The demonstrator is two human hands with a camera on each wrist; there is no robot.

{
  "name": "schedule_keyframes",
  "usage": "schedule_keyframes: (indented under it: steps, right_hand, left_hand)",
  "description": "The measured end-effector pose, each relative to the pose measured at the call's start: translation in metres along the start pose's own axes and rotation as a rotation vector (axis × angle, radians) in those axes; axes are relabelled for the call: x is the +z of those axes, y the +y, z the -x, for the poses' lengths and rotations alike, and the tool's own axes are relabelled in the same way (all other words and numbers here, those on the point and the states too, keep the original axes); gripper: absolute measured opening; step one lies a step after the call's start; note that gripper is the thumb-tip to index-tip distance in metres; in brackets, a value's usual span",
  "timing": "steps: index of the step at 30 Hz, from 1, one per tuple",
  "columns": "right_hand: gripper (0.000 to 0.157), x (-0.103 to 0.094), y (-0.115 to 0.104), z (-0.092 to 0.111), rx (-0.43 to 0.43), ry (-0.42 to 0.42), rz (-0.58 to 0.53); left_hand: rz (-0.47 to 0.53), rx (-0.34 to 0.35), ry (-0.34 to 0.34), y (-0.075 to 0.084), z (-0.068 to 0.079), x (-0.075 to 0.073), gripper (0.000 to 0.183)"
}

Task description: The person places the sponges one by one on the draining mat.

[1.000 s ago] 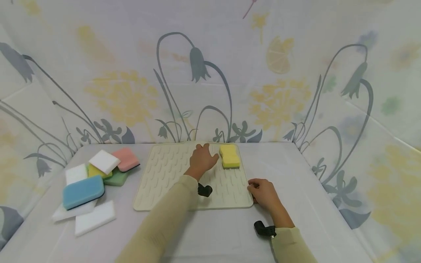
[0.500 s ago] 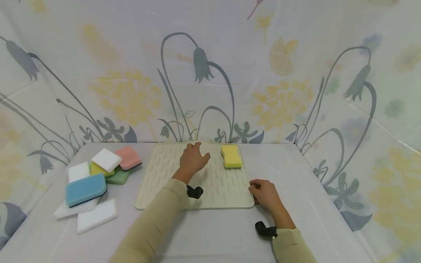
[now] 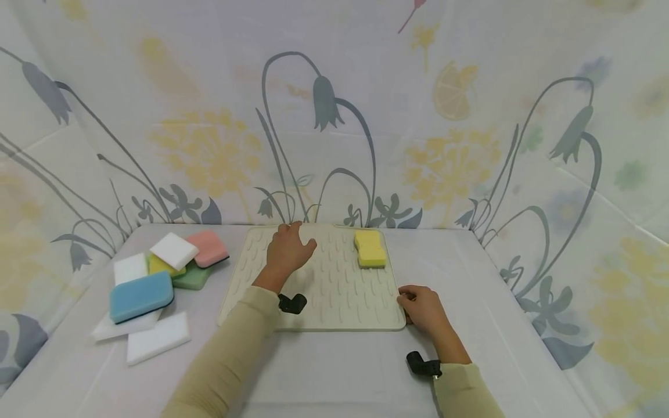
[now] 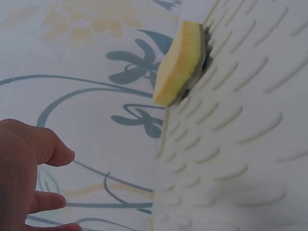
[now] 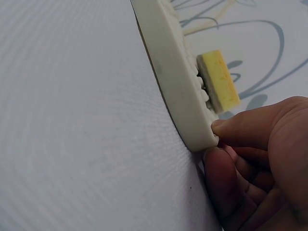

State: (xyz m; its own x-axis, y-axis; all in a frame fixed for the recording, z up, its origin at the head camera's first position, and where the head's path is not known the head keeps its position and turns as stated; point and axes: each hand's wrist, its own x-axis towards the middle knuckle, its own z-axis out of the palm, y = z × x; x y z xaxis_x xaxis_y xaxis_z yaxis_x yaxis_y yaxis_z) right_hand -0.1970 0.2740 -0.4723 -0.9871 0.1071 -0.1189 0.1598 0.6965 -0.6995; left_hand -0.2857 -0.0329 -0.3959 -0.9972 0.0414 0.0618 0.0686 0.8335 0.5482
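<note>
Right hand (image 3: 422,309) pinches mat (image 3: 340,296), likely steadying; left hand (image 3: 287,253) spread; next probably: reach to blue sponge (image 3: 141,296), frame left

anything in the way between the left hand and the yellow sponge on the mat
Nothing visible. In the head view, only bare mat shows between the left hand and the yellow sponge; the right hand, its grip on the mat's near right corner, is off that path.

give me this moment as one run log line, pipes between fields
left hand: empty, over cream mat | right hand: pinching mat corner | yellow sponge: on mat
</note>
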Motion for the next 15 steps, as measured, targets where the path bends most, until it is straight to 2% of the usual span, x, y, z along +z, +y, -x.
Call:
schedule_keyframes:
  steps: [15]
  right_hand:
    - [0.036,0.001,0.001,-0.002,0.003,-0.010,0.002]
  left_hand:
    - [-0.026,-0.029,0.049,-0.034,0.010,-0.029,0.066]
